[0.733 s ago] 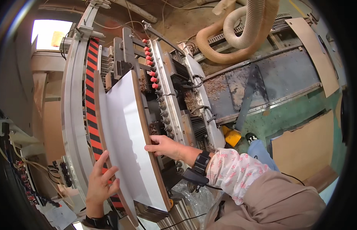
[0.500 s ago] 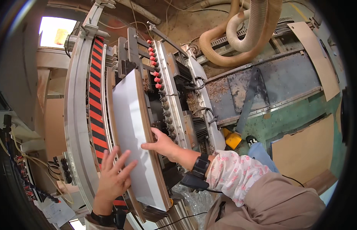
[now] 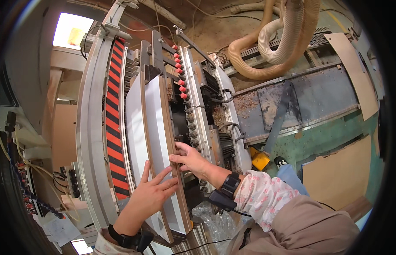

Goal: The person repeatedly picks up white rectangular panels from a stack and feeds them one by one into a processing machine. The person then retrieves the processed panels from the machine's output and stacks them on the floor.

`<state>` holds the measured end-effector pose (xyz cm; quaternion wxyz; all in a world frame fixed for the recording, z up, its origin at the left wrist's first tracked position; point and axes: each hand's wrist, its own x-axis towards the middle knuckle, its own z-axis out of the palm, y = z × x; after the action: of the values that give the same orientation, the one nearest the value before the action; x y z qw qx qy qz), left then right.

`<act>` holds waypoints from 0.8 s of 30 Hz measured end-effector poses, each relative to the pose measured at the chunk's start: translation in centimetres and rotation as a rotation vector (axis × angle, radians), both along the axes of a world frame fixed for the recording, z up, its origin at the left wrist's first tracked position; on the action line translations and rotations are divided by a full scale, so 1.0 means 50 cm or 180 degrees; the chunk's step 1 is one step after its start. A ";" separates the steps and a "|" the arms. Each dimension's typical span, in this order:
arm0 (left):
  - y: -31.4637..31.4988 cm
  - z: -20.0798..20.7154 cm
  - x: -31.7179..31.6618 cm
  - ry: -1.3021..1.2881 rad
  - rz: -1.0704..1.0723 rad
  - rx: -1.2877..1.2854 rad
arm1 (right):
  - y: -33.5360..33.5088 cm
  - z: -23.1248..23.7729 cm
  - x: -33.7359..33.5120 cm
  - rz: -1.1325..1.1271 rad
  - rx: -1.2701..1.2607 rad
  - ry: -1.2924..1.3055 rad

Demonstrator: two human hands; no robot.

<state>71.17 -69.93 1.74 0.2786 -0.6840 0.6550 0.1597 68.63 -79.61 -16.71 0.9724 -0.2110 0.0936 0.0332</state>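
Observation:
Two long white boards with brown edges stand on edge side by side in a machine, the left board (image 3: 136, 119) and the right board (image 3: 156, 110), with a narrow gap between their tops. My right hand (image 3: 193, 162) grips the brown edge of the right board, thumb on its near side and fingers over the far side. My left hand (image 3: 149, 197) lies across the left board with its fingers spread and stretched toward the right board's edge. Its fingertips seem to touch that board.
A red-and-black striped strip (image 3: 114, 127) and metal rail run along the left. Red-capped fittings (image 3: 181, 76) line a bar to the right. Ribbed hoses (image 3: 249, 63) hang at the back. Brown sheets (image 3: 334, 170) lean at the right, and clear plastic (image 3: 217, 219) lies below.
The boards have come apart, so two white faces show instead of one. My left hand has moved right, over the left board. My right hand stays on the right board's edge.

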 end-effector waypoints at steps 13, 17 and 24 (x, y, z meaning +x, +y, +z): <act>0.068 0.094 0.049 0.0013 0.0097 -0.0694 | 0.016 0.008 0.055 -0.0116 -0.1183 0.0425; 0.073 0.099 0.056 0.0149 0.0274 -0.0903 | 0.002 0.001 0.094 -0.0227 -0.1257 -0.0077; 0.043 0.046 0.049 0.0544 0.0308 -0.0807 | -0.019 0.004 0.026 -0.0579 -0.1021 -0.0102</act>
<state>73.62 -67.79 4.04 0.1253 -0.7283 0.6575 0.1465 69.92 -80.54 -16.52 0.9267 -0.3545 0.1008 -0.0736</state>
